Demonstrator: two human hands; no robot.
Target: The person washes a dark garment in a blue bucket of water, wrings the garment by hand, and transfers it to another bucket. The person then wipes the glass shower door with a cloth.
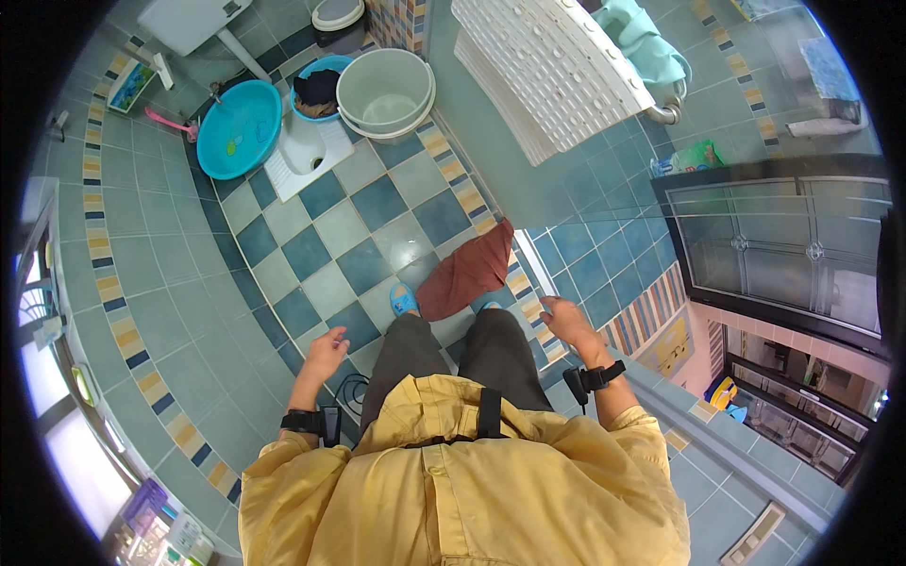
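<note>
With the left hand (326, 354) and right hand (564, 319) both open and empty, step carefully around the brown cloth (467, 271) on the tiled floor (311, 250).

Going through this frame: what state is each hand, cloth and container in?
left hand: empty, fingers loosely spread, over the tiled floor
right hand: empty, open, touching nothing
brown cloth: crumpled, lying on the floor by the blue slipper
grey bucket: upright, nothing visible inside
turquoise basin: upright, on the floor
small blue basin: holds dark clothes
</note>
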